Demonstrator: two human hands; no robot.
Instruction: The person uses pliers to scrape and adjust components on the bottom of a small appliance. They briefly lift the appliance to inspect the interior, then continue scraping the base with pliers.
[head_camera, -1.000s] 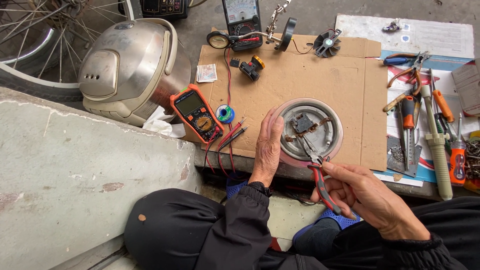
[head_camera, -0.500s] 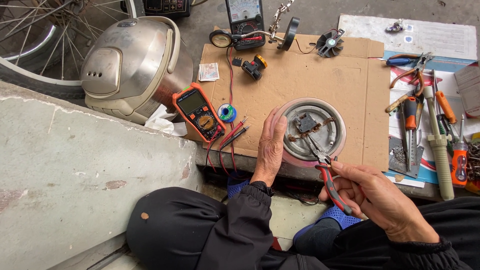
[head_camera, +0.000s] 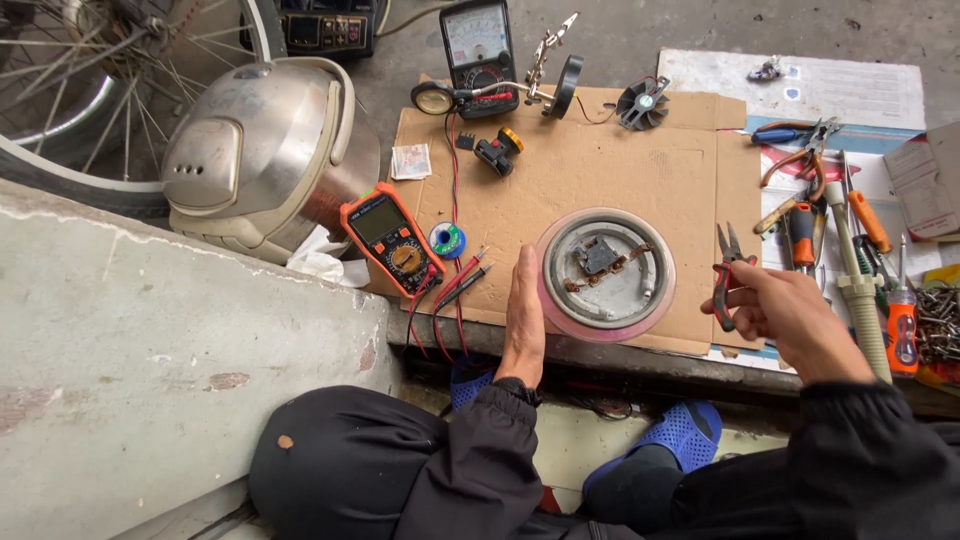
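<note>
A round metal heating plate (head_camera: 606, 275) with a pink rim lies on a sheet of cardboard (head_camera: 580, 170), with a small part and wires in its middle. My left hand (head_camera: 524, 318) rests flat against the plate's left edge, fingers together. My right hand (head_camera: 783, 310) is to the right of the plate, off the cardboard's edge, and holds small red-handled pliers (head_camera: 726, 272) with the jaws pointing up.
An orange multimeter (head_camera: 391, 238) with red and black probes (head_camera: 462, 283) lies left of the plate, beside a solder spool (head_camera: 446, 239). A rice cooker body (head_camera: 262, 150) stands at the left. Screwdrivers and pliers (head_camera: 830, 210) lie at the right. An analog meter (head_camera: 477, 44) stands at the back.
My right hand has drawn the pliers out of the plate's middle and moved right, clear of the plate. My left hand stays on the plate's left edge.
</note>
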